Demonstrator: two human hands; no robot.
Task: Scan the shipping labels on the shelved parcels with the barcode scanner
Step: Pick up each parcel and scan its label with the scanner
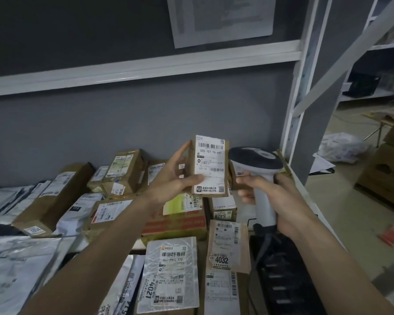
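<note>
While held upright, the parcel's label [210, 164] reads "505-101-16 6A7".

Wall notice [221, 18] blurred, cropped at top; label [210, 164] fine print illegible.

Parcels [114, 214] crowd shelf; free room above, upright [303, 87] rt

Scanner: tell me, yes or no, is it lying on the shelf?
No, the right hand grips the scanner upright above the parcels.
</note>
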